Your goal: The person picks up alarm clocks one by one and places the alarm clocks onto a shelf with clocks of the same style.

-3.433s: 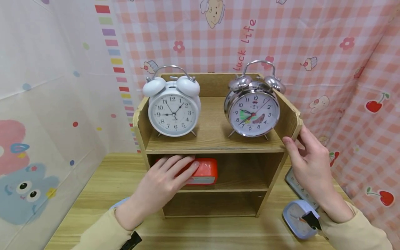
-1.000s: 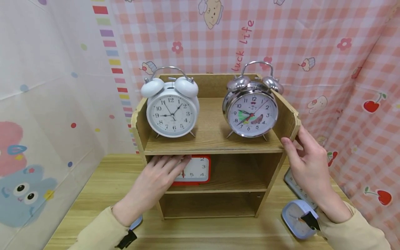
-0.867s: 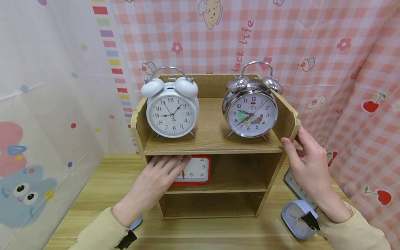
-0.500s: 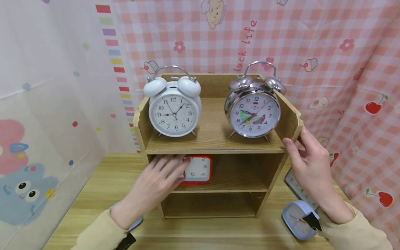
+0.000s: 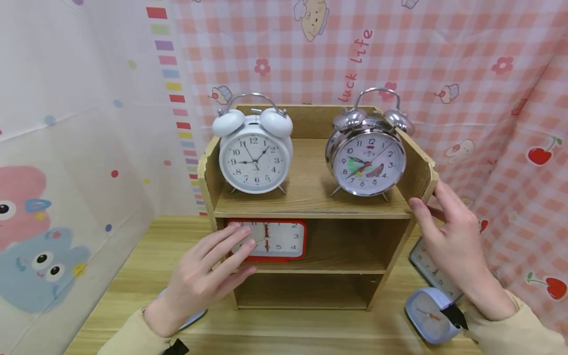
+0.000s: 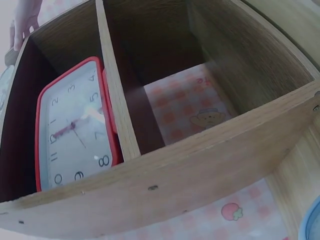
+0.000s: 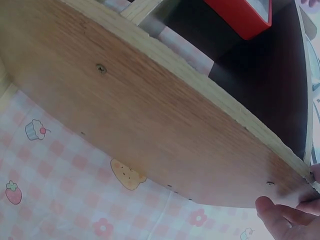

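By the red clock (image 5: pixel 280 239), the left hand (image 5: pixel 201 278) has retreated, seemingly clear

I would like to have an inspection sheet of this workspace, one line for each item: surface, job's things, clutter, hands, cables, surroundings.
Surface: table with wood grain.
Job's things: red clock upright at the left of the middle level of the shelf.
Clutter: blue clock and grey clock on the table at right; blue item at left, mostly hidden.
Left hand: before the red clock, not gripping it.
Right hand: holds the shelf's right side.
Cables: nothing seen.
Surroundings: white clock and silver clock on the shelf's top level; checked cloth behind.
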`<state>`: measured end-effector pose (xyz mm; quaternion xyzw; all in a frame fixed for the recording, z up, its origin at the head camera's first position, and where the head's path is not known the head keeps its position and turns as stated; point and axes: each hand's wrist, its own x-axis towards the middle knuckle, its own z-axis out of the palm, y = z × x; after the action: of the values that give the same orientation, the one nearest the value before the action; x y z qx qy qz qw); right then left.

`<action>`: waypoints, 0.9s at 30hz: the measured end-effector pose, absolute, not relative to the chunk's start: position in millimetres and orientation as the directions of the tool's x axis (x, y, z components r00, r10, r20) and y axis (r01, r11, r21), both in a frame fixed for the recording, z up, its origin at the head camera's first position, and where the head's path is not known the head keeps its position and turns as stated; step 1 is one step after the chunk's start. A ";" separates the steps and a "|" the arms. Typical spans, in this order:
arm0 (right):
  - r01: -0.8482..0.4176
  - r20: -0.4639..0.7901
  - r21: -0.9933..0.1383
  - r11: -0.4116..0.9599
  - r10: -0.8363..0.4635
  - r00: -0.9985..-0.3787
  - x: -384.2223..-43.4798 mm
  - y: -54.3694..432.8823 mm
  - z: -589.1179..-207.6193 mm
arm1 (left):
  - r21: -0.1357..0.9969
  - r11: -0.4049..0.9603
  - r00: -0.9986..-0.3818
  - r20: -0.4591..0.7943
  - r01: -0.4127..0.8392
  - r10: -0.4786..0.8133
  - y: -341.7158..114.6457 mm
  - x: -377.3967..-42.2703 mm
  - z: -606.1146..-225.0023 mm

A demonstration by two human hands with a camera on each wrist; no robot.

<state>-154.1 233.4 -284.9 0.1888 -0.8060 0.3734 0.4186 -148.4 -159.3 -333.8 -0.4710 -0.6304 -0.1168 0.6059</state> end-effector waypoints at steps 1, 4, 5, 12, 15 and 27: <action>-0.618 0.814 -0.444 0.649 0.004 -0.580 -154.1 234.2 -284.7 | -0.420 0.531 0.190 0.881 0.736 0.433 -160.6 -148.6 -333.8; -0.622 0.813 -0.439 0.648 -0.009 -0.583 -154.6 236.9 -285.0 | -0.400 0.532 0.224 0.904 0.747 0.365 -163.6 -150.3 -333.6; -0.622 0.812 -0.436 0.651 -0.013 -0.583 -154.7 237.5 -284.8 | -0.391 0.534 0.233 0.911 0.750 0.339 -164.2 -150.7 -333.2; -0.615 0.814 -0.418 0.668 -0.025 -0.580 -154.9 240.3 -283.5 | -0.288 0.514 0.231 0.957 0.808 0.173 -164.1 -150.4 -326.7; -0.624 0.829 -0.399 0.672 -0.026 -0.558 -155.8 244.0 -285.1 | -0.222 0.509 0.192 0.975 0.831 0.113 -165.4 -149.0 -325.1; -0.581 0.855 -0.347 0.736 -0.005 -0.518 -154.5 279.8 -294.0 | 0.217 0.495 -0.194 0.976 0.841 -0.100 -179.5 -144.6 -322.3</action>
<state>-154.5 279.8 -294.0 0.1807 -0.8120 0.3155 0.4565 -144.6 -179.5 -322.3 -0.2842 -0.6521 -0.4142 0.5678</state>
